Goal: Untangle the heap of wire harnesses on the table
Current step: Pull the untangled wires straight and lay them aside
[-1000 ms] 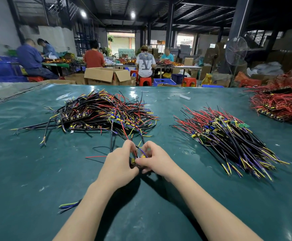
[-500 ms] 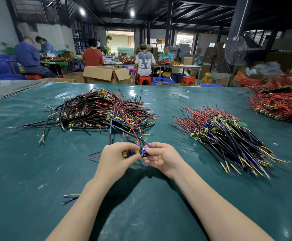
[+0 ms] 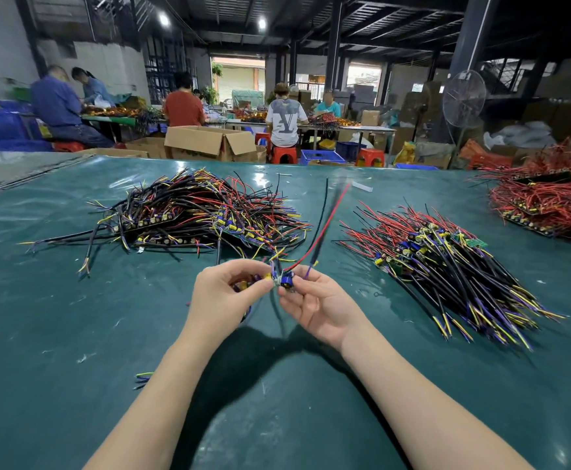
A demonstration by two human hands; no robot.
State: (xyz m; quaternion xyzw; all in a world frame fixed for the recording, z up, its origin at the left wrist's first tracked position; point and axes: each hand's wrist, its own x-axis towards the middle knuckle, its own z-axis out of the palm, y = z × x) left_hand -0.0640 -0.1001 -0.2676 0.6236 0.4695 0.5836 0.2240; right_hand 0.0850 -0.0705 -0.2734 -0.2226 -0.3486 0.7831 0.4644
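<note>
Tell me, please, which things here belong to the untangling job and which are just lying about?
Job in hand: the tangled heap; the harness pinched between left hand and right hand; probably the neater pile on the right.
Lying about: red wire pile, wire offcuts, cardboard box, fan.

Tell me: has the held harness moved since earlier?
Yes: the harness has pulled out rightward from the tangled heap; its red and black leads now stand beside it.

One wide-angle view is taken from head height, directed forward and downward. The fingers [image 3: 238,266] are framed close at centre; the table [image 3: 73,334] is seen beyond them.
</note>
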